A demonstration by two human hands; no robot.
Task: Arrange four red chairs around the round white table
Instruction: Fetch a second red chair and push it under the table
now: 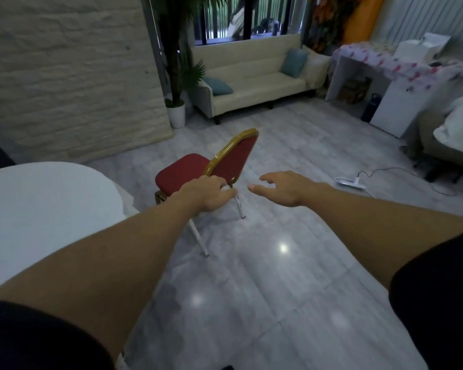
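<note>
We note one red chair (198, 169) on the tile floor just right of the round white table (38, 209). Left hand (207, 194) overlaps its gold frame; grasp unclear. Right hand (284, 188) hovers open, empty.

Open grey floor (292, 263) is seen ahead and to the right. The left is blocked by the round white table (46, 209), with 1 red chair (211, 169) just beside it. Farther off, a power strip (349, 182) and its cable are laid on the floor.
</note>
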